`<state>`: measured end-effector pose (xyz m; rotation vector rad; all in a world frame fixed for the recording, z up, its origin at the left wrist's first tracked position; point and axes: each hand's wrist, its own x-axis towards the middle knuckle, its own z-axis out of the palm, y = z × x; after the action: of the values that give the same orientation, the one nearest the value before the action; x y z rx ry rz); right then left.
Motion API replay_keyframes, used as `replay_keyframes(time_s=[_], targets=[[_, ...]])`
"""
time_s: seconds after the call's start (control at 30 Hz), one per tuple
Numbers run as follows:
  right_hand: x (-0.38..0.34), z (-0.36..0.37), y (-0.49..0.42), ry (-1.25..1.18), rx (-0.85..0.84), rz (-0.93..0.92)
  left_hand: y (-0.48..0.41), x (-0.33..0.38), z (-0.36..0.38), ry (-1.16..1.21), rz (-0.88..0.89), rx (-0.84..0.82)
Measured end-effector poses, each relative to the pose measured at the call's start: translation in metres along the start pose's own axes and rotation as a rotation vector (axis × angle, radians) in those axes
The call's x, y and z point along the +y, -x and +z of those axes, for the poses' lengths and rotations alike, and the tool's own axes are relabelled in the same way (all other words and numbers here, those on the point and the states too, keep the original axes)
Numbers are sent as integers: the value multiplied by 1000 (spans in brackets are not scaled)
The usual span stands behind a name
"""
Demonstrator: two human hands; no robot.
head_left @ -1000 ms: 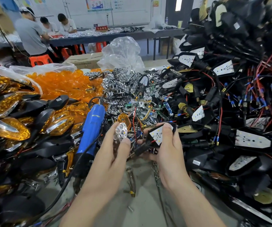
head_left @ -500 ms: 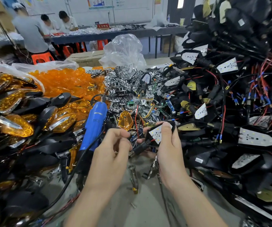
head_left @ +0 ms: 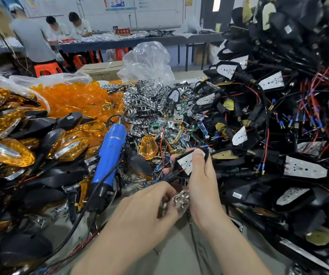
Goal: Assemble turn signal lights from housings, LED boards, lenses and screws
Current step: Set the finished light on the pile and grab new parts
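Chrome reflector (head_left: 180, 202) pinched by left hand (head_left: 140, 211) just below black housing (head_left: 177, 169) gripped by right hand (head_left: 203, 185).

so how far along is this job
Done: a pile of finished lights with amber lenses lies at left. In hand: the right hand grips a black housing with its LED board fitted; the left hand pinches a chrome reflector just below it, not yet seated. Left: an amber lens from the loose heap, screws with the blue screwdriver lying idle, and the large heap of housings at right.
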<state>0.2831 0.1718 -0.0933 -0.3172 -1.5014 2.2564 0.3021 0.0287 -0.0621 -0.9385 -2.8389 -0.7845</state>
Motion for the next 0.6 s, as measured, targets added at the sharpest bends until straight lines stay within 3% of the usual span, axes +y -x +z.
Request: replay_keyframes(time_s=[0.1, 0.27, 0.4, 0.5, 0.6], targets=[[0, -3, -2, -21, -9, -3, -2, -3, 0, 209, -91, 35], [-4, -6, -2, -56, -36, 45, -13, -3, -8, 854, -390, 326], [-7, -4, 0, -72, -54, 49, -16, -2, -12, 1368, -578, 333], [-7, -4, 0, -71, -50, 33, -16, -3, -15, 1530, -540, 258], [-6, -5, 0, -60, -50, 23, -16, -3, -17, 1484, -454, 228]])
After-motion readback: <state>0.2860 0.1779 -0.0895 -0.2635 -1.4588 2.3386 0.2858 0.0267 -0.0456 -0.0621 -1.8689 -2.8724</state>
